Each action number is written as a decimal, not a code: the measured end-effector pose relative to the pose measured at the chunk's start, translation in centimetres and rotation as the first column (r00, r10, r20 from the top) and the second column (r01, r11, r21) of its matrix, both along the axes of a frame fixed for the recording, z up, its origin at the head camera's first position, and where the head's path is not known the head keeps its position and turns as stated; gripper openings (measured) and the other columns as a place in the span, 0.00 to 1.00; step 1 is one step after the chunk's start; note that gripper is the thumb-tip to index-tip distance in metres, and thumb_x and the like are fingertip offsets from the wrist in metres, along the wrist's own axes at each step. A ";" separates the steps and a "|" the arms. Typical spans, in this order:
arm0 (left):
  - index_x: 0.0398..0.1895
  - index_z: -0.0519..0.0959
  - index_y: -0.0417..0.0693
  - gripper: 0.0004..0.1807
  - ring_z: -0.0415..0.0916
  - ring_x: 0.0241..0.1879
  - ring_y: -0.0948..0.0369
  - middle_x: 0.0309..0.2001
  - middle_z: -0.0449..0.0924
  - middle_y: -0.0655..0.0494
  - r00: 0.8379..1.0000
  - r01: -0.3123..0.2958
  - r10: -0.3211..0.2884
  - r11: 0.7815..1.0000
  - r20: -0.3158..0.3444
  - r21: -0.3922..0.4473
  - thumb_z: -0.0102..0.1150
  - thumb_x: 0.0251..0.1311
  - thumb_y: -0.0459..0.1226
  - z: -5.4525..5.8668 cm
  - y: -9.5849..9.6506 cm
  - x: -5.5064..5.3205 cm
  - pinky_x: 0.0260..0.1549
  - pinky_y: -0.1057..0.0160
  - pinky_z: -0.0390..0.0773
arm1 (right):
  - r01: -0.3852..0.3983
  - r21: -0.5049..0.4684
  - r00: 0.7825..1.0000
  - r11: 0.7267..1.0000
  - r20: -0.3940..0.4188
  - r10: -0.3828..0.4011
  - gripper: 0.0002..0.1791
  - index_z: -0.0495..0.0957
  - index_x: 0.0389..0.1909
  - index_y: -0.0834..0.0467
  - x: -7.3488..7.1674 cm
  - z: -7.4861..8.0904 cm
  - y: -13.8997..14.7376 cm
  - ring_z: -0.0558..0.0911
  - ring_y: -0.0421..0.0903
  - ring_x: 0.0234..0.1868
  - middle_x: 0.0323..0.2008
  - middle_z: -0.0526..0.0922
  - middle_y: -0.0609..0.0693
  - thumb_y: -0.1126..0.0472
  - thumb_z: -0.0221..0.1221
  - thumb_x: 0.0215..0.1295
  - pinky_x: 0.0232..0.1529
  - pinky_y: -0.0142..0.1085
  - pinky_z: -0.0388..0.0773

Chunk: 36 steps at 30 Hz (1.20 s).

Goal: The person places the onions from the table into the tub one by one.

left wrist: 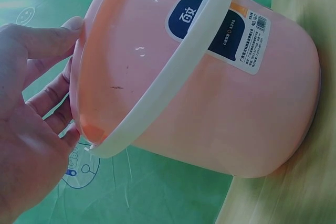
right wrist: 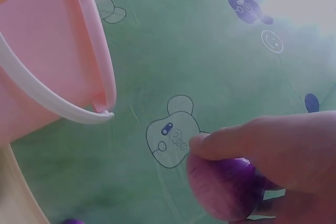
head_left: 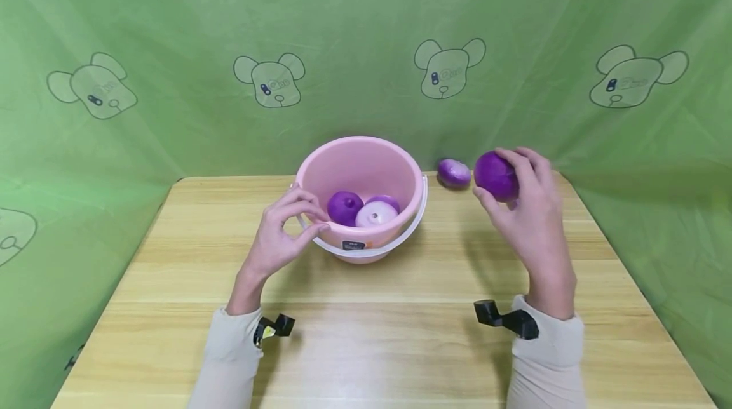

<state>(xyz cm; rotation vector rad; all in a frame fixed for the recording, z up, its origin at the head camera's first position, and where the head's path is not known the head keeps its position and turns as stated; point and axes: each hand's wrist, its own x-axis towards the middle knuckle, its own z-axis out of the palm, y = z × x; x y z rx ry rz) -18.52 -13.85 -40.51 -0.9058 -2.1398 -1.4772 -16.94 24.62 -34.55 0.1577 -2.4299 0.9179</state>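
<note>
A pink bucket point(head_left: 359, 164) with a white handle point(head_left: 400, 241) stands on the table, the handle lowered across its front. Three onions lie inside: a dark purple onion point(head_left: 345, 208), a pale onion point(head_left: 376, 214) and a purple one partly hidden behind it. My left hand point(head_left: 280, 231) holds the bucket's rim at the left, thumb and fingertips against it. Off to the bucket's right, my right hand point(head_left: 532, 206) grips a purple onion point(head_left: 495, 175) above the table. Another onion point(head_left: 454, 173) sits between bucket and right hand. A sliver of purple shows below the held onion, mostly hidden.
The wooden table point(head_left: 366, 339) meets a green curtain point(head_left: 366, 28) with printed bear heads behind and at both sides. A black wrist mount point(head_left: 274, 328) sits on the left sleeve, another mount point(head_left: 509, 320) on the right one.
</note>
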 end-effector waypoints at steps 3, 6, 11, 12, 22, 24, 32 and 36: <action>0.36 0.88 0.44 0.10 0.79 0.46 0.55 0.41 0.83 0.52 1.000 -0.002 0.002 1.000 -0.005 -0.002 0.75 0.51 0.25 0.0 0.0 0.0 0.78 0.46 0.52 | -0.012 0.003 1.000 1.000 -0.006 0.012 0.38 0.72 0.70 0.56 -0.1 0.0 -0.4 0.72 0.65 0.65 0.71 0.66 0.62 0.64 0.74 0.58 0.55 0.63 0.81; 0.36 0.88 0.44 0.10 0.79 0.46 0.55 0.41 0.83 0.52 1.000 -0.003 0.003 1.000 -0.008 -0.003 0.75 0.51 0.26 0.0 0.0 0.1 0.78 0.46 0.52 | -0.023 0.007 1.000 1.000 -0.018 0.024 0.38 0.72 0.70 0.56 -0.2 0.0 -0.8 0.72 0.65 0.66 0.70 0.66 0.61 0.63 0.75 0.57 0.59 0.64 0.78; 0.36 0.88 0.43 0.10 0.79 0.46 0.55 0.41 0.83 0.52 1.000 -0.002 0.002 1.000 -0.009 -0.001 0.75 0.51 0.25 0.0 0.0 0.1 0.78 0.46 0.52 | -0.041 0.008 0.999 0.999 -0.034 0.041 0.38 0.74 0.69 0.56 -0.3 0.0 -1.4 0.71 0.66 0.67 0.70 0.67 0.61 0.62 0.76 0.56 0.65 0.67 0.71; 0.36 0.88 0.43 0.10 0.79 0.46 0.55 0.41 0.83 0.52 1.000 -0.002 0.002 1.000 -0.008 -0.001 0.75 0.51 0.25 0.0 0.0 0.1 0.78 0.46 0.52 | -0.042 0.010 0.999 0.999 -0.034 0.042 0.38 0.74 0.68 0.55 -0.3 0.0 -1.5 0.70 0.66 0.67 0.70 0.68 0.61 0.62 0.77 0.56 0.65 0.67 0.69; 0.36 0.88 0.43 0.11 0.80 0.44 0.55 0.41 0.83 0.52 1.000 0.005 -0.005 1.000 -0.005 0.002 0.75 0.51 0.25 -0.1 0.0 -0.1 0.78 0.47 0.52 | -0.059 0.032 0.998 0.998 -0.019 0.060 0.39 0.73 0.69 0.53 -0.1 0.0 -2.3 0.72 0.65 0.66 0.72 0.67 0.60 0.60 0.76 0.56 0.63 0.66 0.58; 0.36 0.88 0.44 0.11 0.80 0.44 0.56 0.41 0.83 0.52 1.000 0.008 -0.008 1.000 -0.002 0.005 0.75 0.51 0.25 -0.1 0.0 -0.1 0.78 0.47 0.52 | -0.071 0.027 0.997 0.997 -0.025 0.072 0.39 0.73 0.69 0.53 -0.1 0.0 -2.5 0.72 0.65 0.66 0.72 0.67 0.59 0.60 0.76 0.56 0.64 0.67 0.61; 0.36 0.87 0.43 0.10 0.80 0.43 0.56 0.41 0.83 0.52 1.000 0.019 -0.019 1.000 0.004 0.014 0.75 0.52 0.25 -0.2 -0.1 -0.1 0.78 0.46 0.52 | -0.134 0.017 0.989 0.991 -0.063 0.135 0.38 0.74 0.69 0.54 -0.2 -0.1 -3.4 0.72 0.64 0.67 0.71 0.66 0.60 0.62 0.76 0.57 0.63 0.62 0.76; 0.36 0.87 0.43 0.10 0.80 0.43 0.56 0.41 0.83 0.52 1.000 0.018 -0.018 1.000 0.005 0.016 0.74 0.51 0.25 -0.2 0.0 -0.2 0.78 0.46 0.51 | -0.150 0.017 0.986 0.988 -0.072 0.151 0.38 0.74 0.69 0.53 -0.3 -0.2 -3.8 0.72 0.63 0.67 0.72 0.66 0.60 0.63 0.76 0.57 0.64 0.61 0.76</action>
